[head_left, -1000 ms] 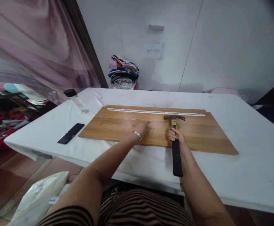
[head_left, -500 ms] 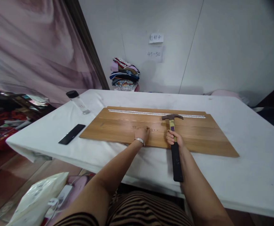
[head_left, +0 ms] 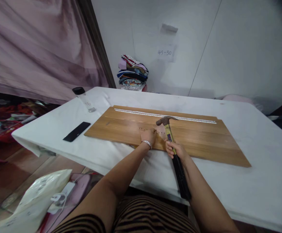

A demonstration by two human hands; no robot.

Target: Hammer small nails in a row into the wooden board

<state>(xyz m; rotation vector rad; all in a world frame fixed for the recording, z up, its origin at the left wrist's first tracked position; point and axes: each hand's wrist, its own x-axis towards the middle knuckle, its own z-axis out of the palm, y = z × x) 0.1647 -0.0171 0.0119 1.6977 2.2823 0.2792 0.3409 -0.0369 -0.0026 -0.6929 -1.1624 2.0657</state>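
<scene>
My right hand (head_left: 173, 149) is wrapped round the handle of a claw hammer (head_left: 178, 173), whose metal head tilts to the left over the wooden board (head_left: 201, 139). My left hand (head_left: 147, 136), with a silver bracelet at the wrist, rests on the board. Its thumb and fingers pinch what looks like a nail, too small to show clearly. A row of small dark nails or holes runs along the board on both sides of these fingers. The hammer head is up and to the right of the left fingertips, apart from them.
Two white measuring strips (head_left: 141, 113) lie along the board's far side. On the white-covered table (head_left: 252, 136) are a black phone-like slab (head_left: 76, 131) and a clear bottle (head_left: 86, 102) with a dark cap. Folded clothes (head_left: 133, 74) are stacked by the wall. A plastic bag (head_left: 44, 191) is below left.
The hammer head has swung left, closer to my left hand, and the hammer is more tilted. My left hand keeps its pinch at the row. The camera view has shifted a little.
</scene>
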